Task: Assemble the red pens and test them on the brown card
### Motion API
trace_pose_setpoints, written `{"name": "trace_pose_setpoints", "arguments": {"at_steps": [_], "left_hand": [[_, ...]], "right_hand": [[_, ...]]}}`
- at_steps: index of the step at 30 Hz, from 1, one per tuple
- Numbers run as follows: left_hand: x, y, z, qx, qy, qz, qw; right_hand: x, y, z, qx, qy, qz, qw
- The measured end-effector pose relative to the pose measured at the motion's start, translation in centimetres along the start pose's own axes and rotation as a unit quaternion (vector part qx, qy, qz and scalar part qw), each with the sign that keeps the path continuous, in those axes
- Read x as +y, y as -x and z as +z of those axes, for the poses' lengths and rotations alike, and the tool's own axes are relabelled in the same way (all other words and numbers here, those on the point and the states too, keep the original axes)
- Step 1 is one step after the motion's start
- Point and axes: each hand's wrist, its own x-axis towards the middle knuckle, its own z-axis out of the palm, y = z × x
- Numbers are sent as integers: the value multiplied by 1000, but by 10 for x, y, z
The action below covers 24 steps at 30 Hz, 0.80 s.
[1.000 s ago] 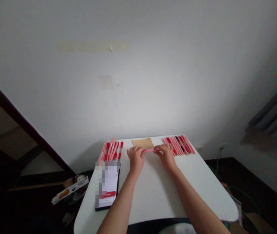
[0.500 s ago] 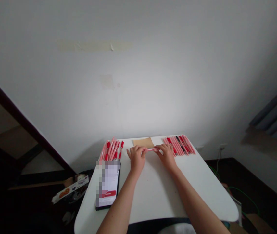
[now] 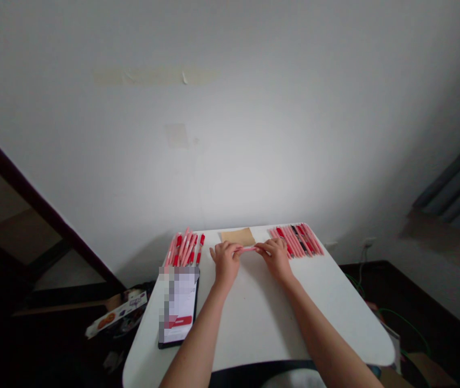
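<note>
A pink pen (image 3: 248,249) lies level between my two hands, near the far side of the white table (image 3: 254,318). My left hand (image 3: 226,261) pinches its left end, and my right hand (image 3: 275,257) pinches its right end. Fingers cover both ends of the pen. Just beyond it is a flat tan piece of paper or card (image 3: 238,236). To the right of my right hand, several pink, red and black pens (image 3: 300,241) lie side by side in a row. A looser pile of pink and red pens (image 3: 184,248) is left of my left hand.
A tablet or large phone (image 3: 181,307) with a lit screen, partly pixelated, lies at the table's left, close to my left forearm. The wall (image 3: 230,134) rises behind the far edge. Boxes and clutter (image 3: 120,312) are on the floor at left.
The pen appears slightly turned about its length between my fingers: a pale patch on it shows less now. Both hands stay in nearly the same place.
</note>
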Motion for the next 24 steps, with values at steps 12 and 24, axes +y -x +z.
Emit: {"name": "trace_pose_setpoints", "arguments": {"at_steps": [12,24], "left_hand": [[7,1,-6,15,-9,15,1000],[9,3,-7,25,-16,5,1000]], "right_hand": [[9,-2,3,-15,-76,25,997],[6,-4,1,27,-150,39,988]]}}
